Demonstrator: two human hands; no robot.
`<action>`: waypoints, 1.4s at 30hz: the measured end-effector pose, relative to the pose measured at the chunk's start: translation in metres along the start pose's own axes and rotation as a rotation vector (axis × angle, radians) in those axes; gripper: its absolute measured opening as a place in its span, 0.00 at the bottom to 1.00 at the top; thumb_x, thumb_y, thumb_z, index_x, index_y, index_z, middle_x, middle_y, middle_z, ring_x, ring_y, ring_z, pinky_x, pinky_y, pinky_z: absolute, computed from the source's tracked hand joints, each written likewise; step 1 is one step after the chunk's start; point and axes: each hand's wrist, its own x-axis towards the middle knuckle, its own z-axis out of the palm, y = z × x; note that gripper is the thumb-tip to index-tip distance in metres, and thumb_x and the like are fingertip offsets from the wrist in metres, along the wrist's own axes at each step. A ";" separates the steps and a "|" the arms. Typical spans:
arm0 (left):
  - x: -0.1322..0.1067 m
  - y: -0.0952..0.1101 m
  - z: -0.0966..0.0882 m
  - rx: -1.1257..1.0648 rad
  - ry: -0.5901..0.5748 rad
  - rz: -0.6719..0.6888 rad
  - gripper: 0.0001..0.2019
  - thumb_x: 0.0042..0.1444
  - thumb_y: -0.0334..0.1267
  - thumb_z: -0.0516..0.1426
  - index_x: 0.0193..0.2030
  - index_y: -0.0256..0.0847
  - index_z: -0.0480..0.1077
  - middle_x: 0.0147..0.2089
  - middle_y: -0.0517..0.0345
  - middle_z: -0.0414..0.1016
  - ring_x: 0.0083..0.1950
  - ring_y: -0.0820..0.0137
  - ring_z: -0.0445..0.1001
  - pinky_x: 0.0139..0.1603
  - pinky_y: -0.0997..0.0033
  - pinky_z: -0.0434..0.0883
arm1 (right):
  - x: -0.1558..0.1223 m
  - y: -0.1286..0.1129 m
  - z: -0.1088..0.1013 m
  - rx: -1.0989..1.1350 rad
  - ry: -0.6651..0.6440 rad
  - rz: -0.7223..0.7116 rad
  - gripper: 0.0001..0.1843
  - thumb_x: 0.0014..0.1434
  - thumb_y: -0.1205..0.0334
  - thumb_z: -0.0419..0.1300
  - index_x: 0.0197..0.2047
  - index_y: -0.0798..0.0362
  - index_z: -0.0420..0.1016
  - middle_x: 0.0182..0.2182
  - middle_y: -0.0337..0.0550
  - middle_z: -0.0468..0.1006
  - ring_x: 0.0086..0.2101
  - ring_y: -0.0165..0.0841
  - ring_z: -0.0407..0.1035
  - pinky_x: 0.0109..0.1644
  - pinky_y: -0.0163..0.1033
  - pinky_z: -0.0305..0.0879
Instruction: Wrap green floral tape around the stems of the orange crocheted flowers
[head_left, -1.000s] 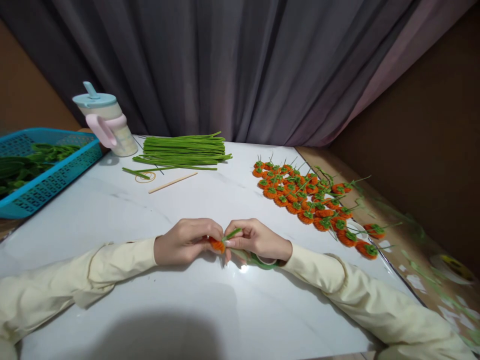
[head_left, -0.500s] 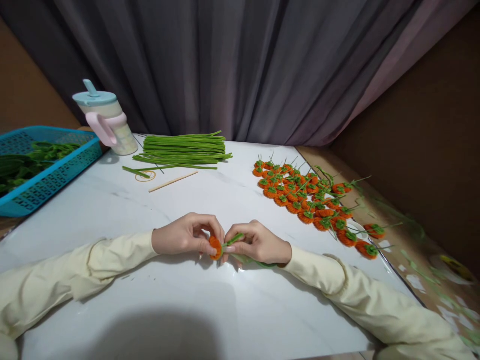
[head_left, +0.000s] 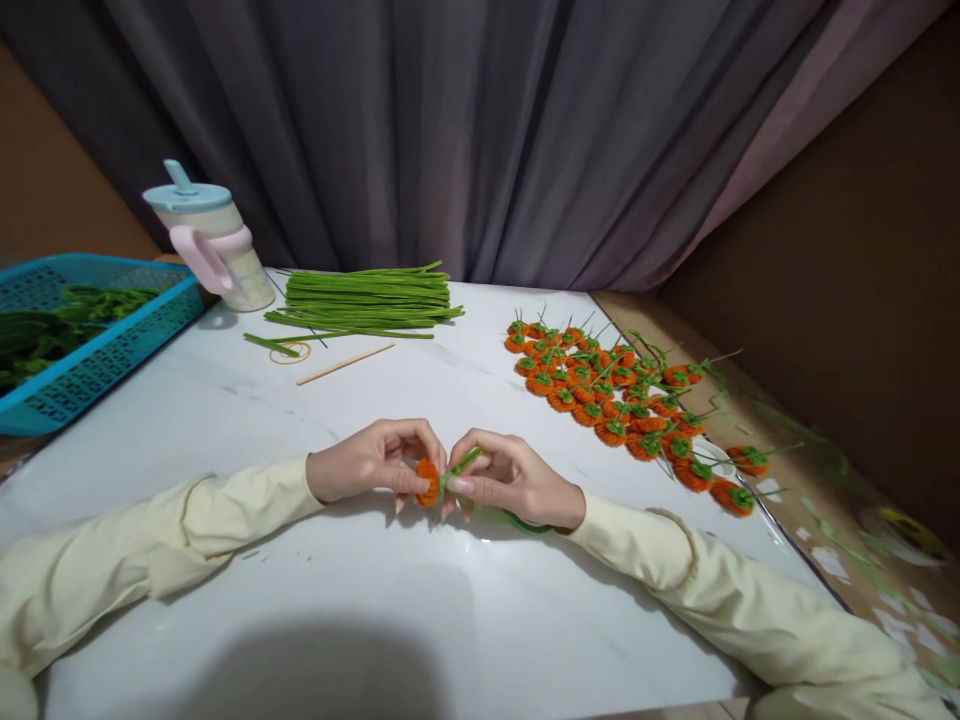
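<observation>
My left hand pinches a small round orange fuzzy pumpkin-like piece between thumb and fingers, above the white tabletop. Right beside it, my right hand is closed on a green pipe cleaner at the green side of that piece. The pipe cleaner's free end points up and to the right; its joint with the orange piece is partly covered by my fingertips. Under my right hand lies something greenish and curved, mostly hidden.
Rows of finished-looking orange pieces with green tops lie at the right. At the back are a bundle of green pipe cleaners, a wooden stick, a rubber band and a tumbler. A blue basket holding green pieces stands left.
Both hands have risen slightly with the orange piece, which has shifted a little up and left. My right-hand fingers have altered their grip slightly on the green pipe cleaner.
</observation>
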 end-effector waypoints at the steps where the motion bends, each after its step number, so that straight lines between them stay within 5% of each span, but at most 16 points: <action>1: 0.000 0.000 0.000 0.006 0.005 0.001 0.13 0.48 0.37 0.65 0.34 0.34 0.66 0.31 0.58 0.72 0.25 0.77 0.71 0.21 0.82 0.69 | 0.000 0.000 0.000 -0.020 0.019 -0.012 0.13 0.55 0.57 0.63 0.37 0.56 0.66 0.28 0.42 0.77 0.27 0.27 0.71 0.33 0.34 0.67; 9: 0.001 0.002 0.001 0.177 0.113 0.122 0.11 0.42 0.32 0.67 0.28 0.34 0.68 0.31 0.58 0.70 0.32 0.74 0.71 0.30 0.76 0.72 | 0.000 -0.004 -0.001 -0.237 0.023 -0.043 0.13 0.59 0.54 0.59 0.36 0.58 0.69 0.29 0.46 0.78 0.32 0.31 0.72 0.41 0.39 0.67; 19: -0.004 0.009 0.007 0.680 0.164 0.416 0.02 0.52 0.30 0.59 0.33 0.36 0.71 0.33 0.56 0.75 0.32 0.73 0.74 0.33 0.75 0.72 | 0.002 -0.005 -0.002 -0.256 0.053 -0.088 0.10 0.59 0.57 0.58 0.37 0.56 0.65 0.25 0.40 0.75 0.28 0.29 0.72 0.36 0.36 0.67; 26: -0.007 0.011 0.010 0.799 0.158 0.526 0.03 0.55 0.27 0.57 0.36 0.36 0.70 0.32 0.55 0.76 0.32 0.72 0.74 0.34 0.75 0.72 | 0.001 -0.008 -0.004 -0.610 0.081 -0.260 0.03 0.60 0.64 0.56 0.36 0.54 0.68 0.28 0.41 0.77 0.30 0.29 0.73 0.36 0.33 0.68; 30: -0.007 0.012 0.011 0.749 0.145 0.470 0.03 0.54 0.27 0.56 0.35 0.36 0.70 0.32 0.57 0.76 0.32 0.73 0.74 0.35 0.75 0.72 | -0.001 -0.008 -0.004 -0.713 0.078 -0.314 0.02 0.60 0.65 0.56 0.36 0.54 0.68 0.29 0.42 0.78 0.30 0.29 0.73 0.36 0.31 0.68; 42: -0.001 0.015 0.004 0.211 0.038 -0.021 0.15 0.42 0.30 0.66 0.32 0.37 0.64 0.31 0.60 0.72 0.31 0.74 0.70 0.31 0.74 0.69 | -0.002 -0.007 -0.008 -0.991 -0.013 -0.533 0.11 0.64 0.65 0.50 0.38 0.57 0.72 0.26 0.44 0.76 0.27 0.28 0.69 0.33 0.32 0.66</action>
